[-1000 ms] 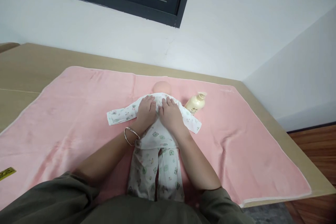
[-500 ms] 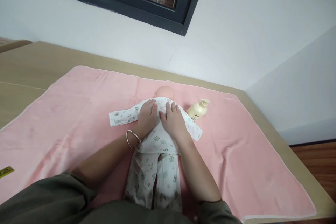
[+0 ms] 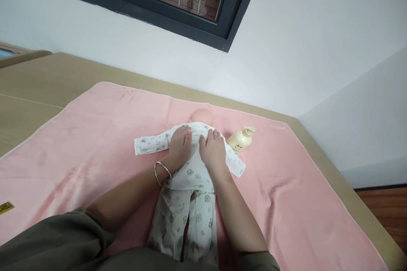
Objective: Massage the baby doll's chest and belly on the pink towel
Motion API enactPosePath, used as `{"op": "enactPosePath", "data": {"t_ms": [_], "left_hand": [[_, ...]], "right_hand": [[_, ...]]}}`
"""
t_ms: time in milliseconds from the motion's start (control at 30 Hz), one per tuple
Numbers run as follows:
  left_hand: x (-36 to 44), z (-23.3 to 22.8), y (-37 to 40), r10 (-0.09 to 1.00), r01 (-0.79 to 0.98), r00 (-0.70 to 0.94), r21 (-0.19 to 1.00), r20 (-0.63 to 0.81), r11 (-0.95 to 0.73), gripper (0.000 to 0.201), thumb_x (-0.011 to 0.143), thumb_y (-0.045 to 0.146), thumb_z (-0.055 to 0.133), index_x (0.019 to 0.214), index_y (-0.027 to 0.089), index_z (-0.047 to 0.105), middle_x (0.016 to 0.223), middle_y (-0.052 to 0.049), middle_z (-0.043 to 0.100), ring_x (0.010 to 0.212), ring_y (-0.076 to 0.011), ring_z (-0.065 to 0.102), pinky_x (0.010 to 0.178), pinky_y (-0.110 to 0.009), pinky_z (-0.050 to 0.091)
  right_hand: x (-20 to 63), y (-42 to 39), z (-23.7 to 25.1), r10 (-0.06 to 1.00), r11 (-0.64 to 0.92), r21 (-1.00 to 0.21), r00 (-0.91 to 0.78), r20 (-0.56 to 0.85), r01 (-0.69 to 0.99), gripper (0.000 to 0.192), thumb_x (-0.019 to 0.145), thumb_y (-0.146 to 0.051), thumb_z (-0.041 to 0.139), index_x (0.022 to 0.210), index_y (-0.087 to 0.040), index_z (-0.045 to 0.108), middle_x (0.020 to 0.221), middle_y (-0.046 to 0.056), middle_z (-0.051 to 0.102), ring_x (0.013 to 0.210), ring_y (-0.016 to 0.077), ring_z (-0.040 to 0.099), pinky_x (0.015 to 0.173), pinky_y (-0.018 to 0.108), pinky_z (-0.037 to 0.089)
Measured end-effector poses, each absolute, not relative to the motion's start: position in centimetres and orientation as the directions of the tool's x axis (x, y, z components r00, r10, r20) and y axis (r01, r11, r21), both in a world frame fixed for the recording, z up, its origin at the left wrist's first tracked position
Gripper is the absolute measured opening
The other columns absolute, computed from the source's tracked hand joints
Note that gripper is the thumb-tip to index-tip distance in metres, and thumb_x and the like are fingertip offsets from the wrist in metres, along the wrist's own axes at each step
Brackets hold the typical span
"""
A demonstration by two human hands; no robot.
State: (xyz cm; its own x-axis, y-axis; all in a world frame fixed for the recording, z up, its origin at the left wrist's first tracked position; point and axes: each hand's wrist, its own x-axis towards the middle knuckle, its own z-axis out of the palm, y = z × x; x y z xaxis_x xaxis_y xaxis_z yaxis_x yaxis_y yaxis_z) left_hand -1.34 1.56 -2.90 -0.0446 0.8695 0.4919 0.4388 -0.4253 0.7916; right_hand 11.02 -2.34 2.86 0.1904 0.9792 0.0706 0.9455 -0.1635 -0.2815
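A baby doll (image 3: 201,116) lies stretched out, its bald head at the far end and its face not visible. It wears a white printed top (image 3: 194,174) with both sleeves spread sideways and matching trousers (image 3: 200,220). My left hand (image 3: 180,146), a bangle at the wrist, rests flat on the left side of the doll's upper body. On the opposite side, my right hand (image 3: 213,149) lies flat with its fingers extended toward the doll's shoulder. Both hands are open, and a strip of the top shows between them.
A cream pump bottle (image 3: 241,139) lies tilted beside the doll's right-hand sleeve. Beneath everything is a pink blanket (image 3: 302,203) on a wooden table (image 3: 28,76). Behind stand a white wall (image 3: 270,63) and a dark-framed window (image 3: 190,17).
My right hand has shifted slightly to the right, its thumb closer to the fingers, widening the gap between my hands. The camera view has tilted a little upward.
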Motion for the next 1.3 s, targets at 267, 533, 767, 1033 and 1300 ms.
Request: {"op": "enactPosePath", "data": {"t_ms": [267,533,767,1033,1300], "left_hand": [[-1.8,-3.3,1.6,0.86,0.455,-0.023,0.772,0.509,-0.444,0.046,0.104,0.034,0.029,0.111,0.017,0.071,0.121,-0.014,0.075,0.121,-0.0262,0.066,0.114,-0.051,0.049],[-1.5,-3.6,2.2,0.866,0.669,0.112,0.607,0.488,-0.429,0.042,0.096,0.029,0.044,0.128,0.011,0.065,0.136,-0.017,0.068,0.134,-0.0303,0.059,0.122,-0.051,0.041],[-2.8,-3.0,4.2,0.867,0.738,0.313,0.476,0.388,-0.479,0.049,0.1,0.032,0.036,0.133,0.007,0.061,0.144,-0.02,0.063,0.14,-0.0297,0.054,0.123,-0.05,0.04],[-1.1,-1.3,-0.2,0.847,0.777,0.34,0.385,0.409,-0.498,0.047,0.1,0.032,0.042,0.135,0.006,0.059,0.144,-0.021,0.061,0.14,-0.0335,0.053,0.118,-0.049,0.044],[-3.3,-2.2,2.8,0.695,0.669,0.561,0.249,0.45,-0.701,0.032,0.099,0.022,0.039,0.11,0.016,0.069,0.131,-0.018,0.066,0.131,-0.0307,0.055,0.117,-0.054,0.043]], "right_hand": [[10.0,-3.1,3.1,0.982,0.179,-0.295,-0.153,0.11,0.939,0.052,0.105,-0.028,0.038,0.155,-0.023,0.047,0.169,0.008,0.033,0.159,0.0337,0.018,0.128,0.056,0.014],[12.1,-1.6,2.9,0.99,-0.121,-0.333,0.138,0.029,0.935,0.062,0.107,-0.037,0.033,0.156,0.0,0.038,0.165,0.024,0.034,0.156,0.0337,0.028,0.127,0.048,0.02],[10.6,-3.5,4.4,0.999,-0.027,-0.254,0.033,0.022,0.967,0.05,0.103,-0.025,0.035,0.146,-0.004,0.051,0.149,0.025,0.055,0.139,0.0337,0.05,0.115,0.045,0.038],[12.6,-1.6,3.5,0.993,-0.09,-0.322,0.108,0.038,0.942,0.058,0.105,-0.034,0.038,0.154,-0.004,0.044,0.161,0.02,0.043,0.152,0.0334,0.035,0.126,0.046,0.024],[8.3,-4.5,3.9,0.998,-0.017,-0.137,0.026,0.066,0.99,0.055,0.105,-0.024,0.035,0.152,0.003,0.043,0.157,0.028,0.046,0.15,0.0366,0.039,0.123,0.051,0.029]]}}
